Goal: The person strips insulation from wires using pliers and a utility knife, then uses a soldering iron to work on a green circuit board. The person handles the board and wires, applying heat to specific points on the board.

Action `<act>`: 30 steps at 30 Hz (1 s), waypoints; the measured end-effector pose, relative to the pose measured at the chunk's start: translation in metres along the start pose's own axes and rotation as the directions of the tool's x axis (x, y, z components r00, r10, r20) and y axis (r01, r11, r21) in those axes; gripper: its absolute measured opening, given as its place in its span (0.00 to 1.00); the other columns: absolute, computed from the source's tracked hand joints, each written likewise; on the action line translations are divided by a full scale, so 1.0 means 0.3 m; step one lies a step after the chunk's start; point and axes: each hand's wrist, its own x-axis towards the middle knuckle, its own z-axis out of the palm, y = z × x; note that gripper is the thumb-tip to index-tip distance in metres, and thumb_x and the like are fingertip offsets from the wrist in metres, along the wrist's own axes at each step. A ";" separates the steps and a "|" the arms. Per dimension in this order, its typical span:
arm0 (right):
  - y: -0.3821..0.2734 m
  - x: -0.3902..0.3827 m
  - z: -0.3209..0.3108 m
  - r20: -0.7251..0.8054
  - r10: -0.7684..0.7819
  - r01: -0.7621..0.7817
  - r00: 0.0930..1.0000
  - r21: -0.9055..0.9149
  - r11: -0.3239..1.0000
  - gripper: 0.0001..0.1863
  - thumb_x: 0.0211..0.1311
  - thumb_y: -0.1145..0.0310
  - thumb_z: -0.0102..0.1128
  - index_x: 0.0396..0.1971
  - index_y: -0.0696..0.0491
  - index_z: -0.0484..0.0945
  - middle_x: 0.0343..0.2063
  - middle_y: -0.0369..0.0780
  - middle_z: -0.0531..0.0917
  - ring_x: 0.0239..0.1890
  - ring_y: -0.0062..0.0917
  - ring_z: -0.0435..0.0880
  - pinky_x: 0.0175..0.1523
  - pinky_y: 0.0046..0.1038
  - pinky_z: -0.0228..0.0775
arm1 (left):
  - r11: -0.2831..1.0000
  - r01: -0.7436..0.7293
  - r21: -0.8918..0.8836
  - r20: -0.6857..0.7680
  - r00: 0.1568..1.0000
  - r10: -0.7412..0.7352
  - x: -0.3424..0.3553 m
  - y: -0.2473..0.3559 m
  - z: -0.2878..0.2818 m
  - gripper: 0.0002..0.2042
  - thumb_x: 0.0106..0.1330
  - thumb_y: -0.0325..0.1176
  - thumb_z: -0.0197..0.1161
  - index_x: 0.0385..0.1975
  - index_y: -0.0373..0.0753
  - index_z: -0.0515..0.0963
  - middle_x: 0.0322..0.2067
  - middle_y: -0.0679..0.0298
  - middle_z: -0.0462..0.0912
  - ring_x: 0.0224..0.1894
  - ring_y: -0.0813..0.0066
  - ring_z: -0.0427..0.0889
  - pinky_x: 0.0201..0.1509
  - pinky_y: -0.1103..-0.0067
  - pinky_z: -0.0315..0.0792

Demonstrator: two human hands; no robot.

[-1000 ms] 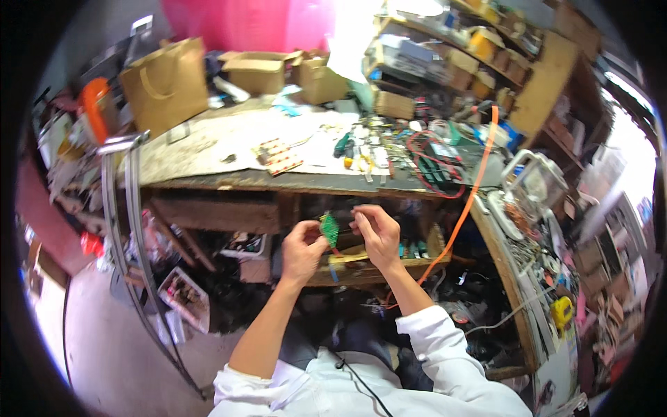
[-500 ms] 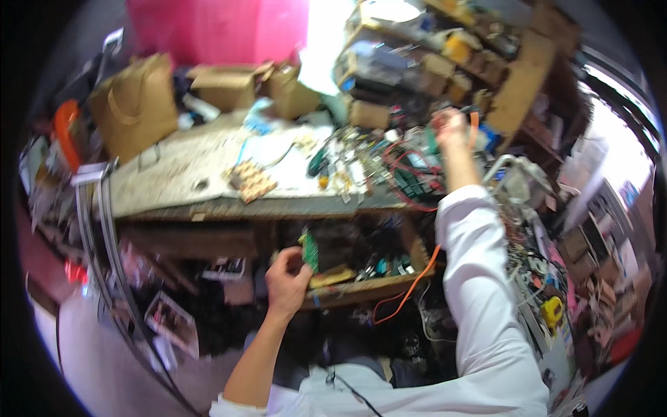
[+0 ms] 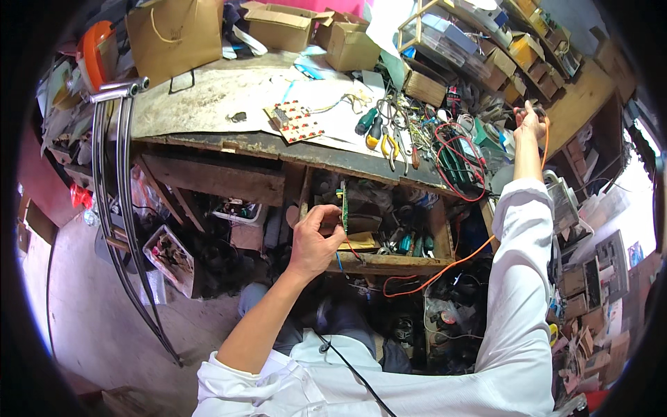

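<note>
My left hand (image 3: 317, 244) pinches a narrow green circuit board (image 3: 344, 208) upright, edge-on to me, above the open drawer (image 3: 389, 263). A red and a blue wire hang just below it. My right hand (image 3: 530, 126) reaches far right over the bench with its fingers closed around a small dark thing I cannot make out. Beside that hand an orange cord (image 3: 547, 142) runs down and passes behind my sleeve. Another circuit board (image 3: 294, 122), pale with red parts, lies on the bench top.
Yellow-handled pliers (image 3: 390, 146), screwdrivers and a tangle of red test leads (image 3: 458, 163) crowd the bench's right side. Cardboard boxes (image 3: 281, 26) and a paper bag (image 3: 174, 38) stand at the back. A curved metal frame (image 3: 114, 174) rises on the left.
My view has shifted, and the bench sits higher and sharper in it. My right hand has moved farther right along the bench. The left hand still holds the green board near the drawer.
</note>
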 end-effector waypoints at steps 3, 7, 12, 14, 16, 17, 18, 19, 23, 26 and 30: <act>-0.072 -0.110 0.008 -0.205 -0.206 0.208 0.957 -0.011 0.978 0.26 0.41 0.68 0.83 0.35 0.51 0.72 0.22 0.38 0.79 0.15 0.23 0.75 0.14 0.21 0.59 | 0.984 -0.112 0.140 0.029 0.994 0.109 -0.009 0.011 0.002 0.12 0.57 0.21 0.63 0.41 0.34 0.78 0.36 0.61 0.82 0.37 0.71 0.85 0.42 0.77 0.79; -0.228 -0.100 -0.150 -0.107 0.113 -0.091 0.988 0.197 0.976 0.17 0.52 0.67 0.72 0.20 0.50 0.67 0.15 0.32 0.68 0.11 0.19 0.58 0.14 0.21 0.51 | 0.870 -0.403 0.285 0.134 0.915 0.380 -0.031 0.027 0.047 0.15 0.53 0.20 0.65 0.41 0.36 0.77 0.35 0.57 0.80 0.37 0.62 0.83 0.42 0.73 0.78; -0.322 -0.413 -0.224 0.291 0.208 -0.333 0.934 0.494 0.803 0.10 0.62 0.64 0.56 0.23 0.52 0.72 0.12 0.31 0.63 0.12 0.19 0.57 0.18 0.23 0.52 | 0.699 -0.589 0.405 0.229 0.806 0.547 -0.057 0.017 0.022 0.17 0.51 0.20 0.67 0.42 0.37 0.76 0.38 0.56 0.80 0.42 0.55 0.81 0.44 0.69 0.79; -0.336 -0.527 -0.290 0.515 0.122 -0.409 0.848 0.491 0.769 0.11 0.64 0.64 0.53 0.35 0.57 0.78 0.13 0.32 0.67 0.14 0.18 0.60 0.21 0.23 0.56 | 0.658 -0.617 0.431 0.249 0.783 0.571 -0.062 0.014 0.018 0.17 0.52 0.22 0.67 0.43 0.37 0.75 0.38 0.58 0.79 0.43 0.57 0.81 0.44 0.69 0.79; -0.337 -0.629 -0.372 0.676 0.044 -0.479 0.735 0.472 0.740 0.17 0.67 0.63 0.51 0.47 0.59 0.78 0.20 0.36 0.75 0.19 0.19 0.68 0.26 0.23 0.61 | 0.639 -0.643 0.422 0.266 0.762 0.591 -0.063 0.017 0.024 0.18 0.51 0.22 0.67 0.44 0.38 0.75 0.37 0.58 0.78 0.43 0.57 0.80 0.44 0.69 0.80; -0.326 -0.678 -0.407 0.723 0.025 -0.524 0.690 0.476 0.706 0.19 0.68 0.63 0.50 0.52 0.59 0.77 0.25 0.39 0.81 0.22 0.21 0.74 0.29 0.23 0.64 | 0.646 -0.643 0.411 0.249 0.761 0.599 -0.061 0.019 0.022 0.18 0.51 0.21 0.67 0.44 0.37 0.75 0.37 0.58 0.78 0.42 0.58 0.81 0.44 0.70 0.80; -0.342 -0.770 -0.417 0.636 0.084 -0.507 0.767 0.521 0.687 0.20 0.69 0.62 0.50 0.53 0.59 0.77 0.32 0.42 0.83 0.27 0.22 0.78 0.32 0.25 0.67 | 0.654 -0.643 0.399 0.231 0.760 0.607 -0.060 0.020 0.022 0.18 0.52 0.20 0.66 0.43 0.37 0.76 0.37 0.58 0.79 0.42 0.59 0.81 0.44 0.71 0.80; -0.358 -0.858 -0.430 0.540 0.146 -0.484 0.829 0.562 0.671 0.21 0.69 0.61 0.50 0.54 0.59 0.76 0.40 0.45 0.85 0.33 0.24 0.82 0.35 0.27 0.70 | 0.663 -0.641 0.385 0.213 0.761 0.613 -0.062 0.025 0.024 0.17 0.52 0.20 0.66 0.43 0.37 0.76 0.37 0.58 0.79 0.41 0.60 0.82 0.44 0.72 0.80; -0.328 -1.030 -0.570 0.763 0.138 -0.606 0.631 0.375 0.702 0.21 0.67 0.58 0.52 0.52 0.56 0.76 0.40 0.48 0.85 0.37 0.30 0.84 0.40 0.32 0.76 | 0.989 -0.144 -0.020 -0.017 0.989 0.144 -0.105 0.054 0.015 0.12 0.59 0.18 0.63 0.43 0.34 0.77 0.37 0.64 0.81 0.39 0.79 0.83 0.45 0.80 0.77; -0.305 -1.187 -0.608 0.690 0.230 -0.592 0.686 0.345 0.728 0.17 0.66 0.60 0.53 0.50 0.55 0.74 0.36 0.47 0.84 0.32 0.29 0.83 0.32 0.29 0.74 | 0.863 0.121 -0.490 -0.004 0.990 -0.141 -0.131 0.032 -0.054 0.12 0.63 0.19 0.60 0.46 0.32 0.75 0.39 0.64 0.81 0.41 0.77 0.82 0.46 0.77 0.81; -0.237 -1.339 -0.649 0.668 0.230 -0.576 0.708 0.359 0.734 0.07 0.68 0.68 0.58 0.41 0.52 0.73 0.27 0.37 0.80 0.25 0.21 0.76 0.27 0.24 0.70 | 0.671 0.230 -0.704 0.052 0.960 -0.275 -0.180 0.022 -0.131 0.13 0.66 0.21 0.58 0.50 0.32 0.70 0.41 0.58 0.81 0.42 0.68 0.85 0.48 0.70 0.84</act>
